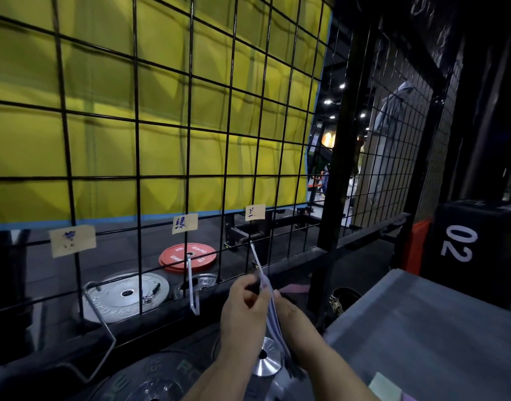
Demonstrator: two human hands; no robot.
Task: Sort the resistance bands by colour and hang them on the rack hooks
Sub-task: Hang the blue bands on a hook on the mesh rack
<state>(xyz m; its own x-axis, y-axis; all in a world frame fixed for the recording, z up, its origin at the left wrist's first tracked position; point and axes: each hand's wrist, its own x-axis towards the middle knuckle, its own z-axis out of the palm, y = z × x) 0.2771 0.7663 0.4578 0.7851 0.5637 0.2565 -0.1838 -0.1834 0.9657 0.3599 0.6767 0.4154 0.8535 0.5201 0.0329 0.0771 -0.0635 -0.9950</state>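
My hands are low in the middle of the frame. My left hand pinches the top of a pale blue band with curled fingers. My right hand grips the band from the other side. The top of the band meets the end of the right hook, which is under a small paper label. The middle hook and the left hook stick out of the black wire rack. A red weight plate lies behind it.

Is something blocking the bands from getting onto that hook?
Nothing visible does. The left hand and right hand hold the bands right at the near end of the right hook.
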